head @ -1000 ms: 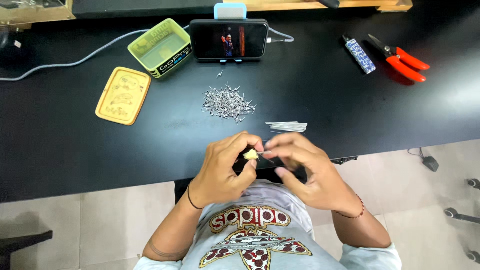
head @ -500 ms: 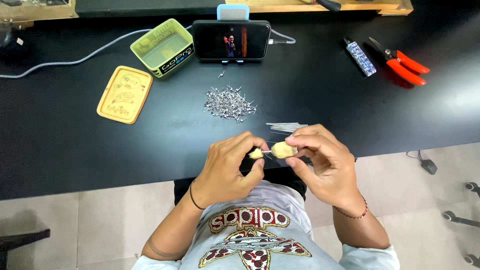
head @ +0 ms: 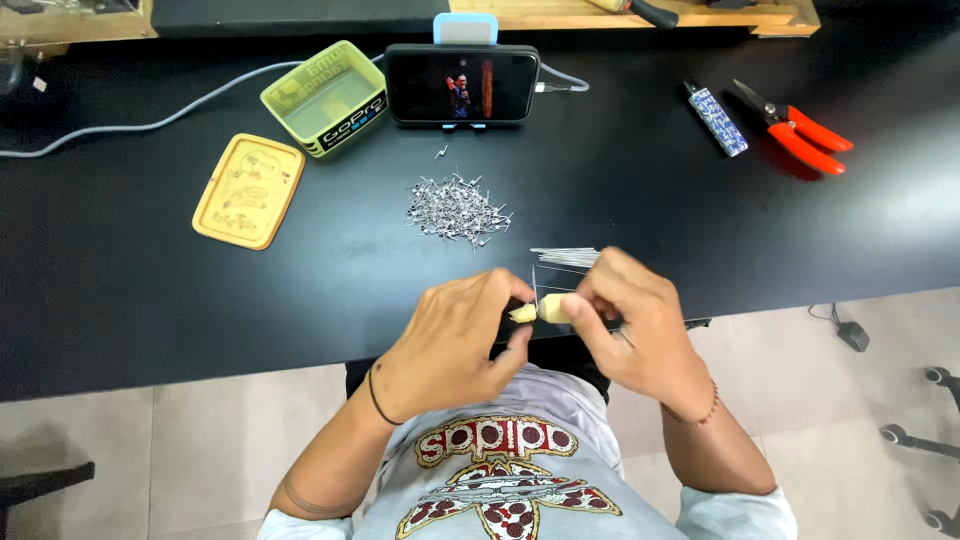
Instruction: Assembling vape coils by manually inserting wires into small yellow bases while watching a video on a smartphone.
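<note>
Head view: my left hand and right hand both pinch a small yellowish piece at the near edge of the black table, fingers closed on it. Its long axis runs left-right. Behind it, toward the phone, sits a big pile of metal pins; a few thin wires lie nearer. Judging by that pile, most work remains.

Black matte table, long edge toward the person. On it: open yellow-green plastic box, flat yellow rectangular lid, black phone on a blue stand with grey cable, loose pile of small silver metal pins, bundle of thin straight wires, blue patterned lighter, red-handled cutters.
</note>
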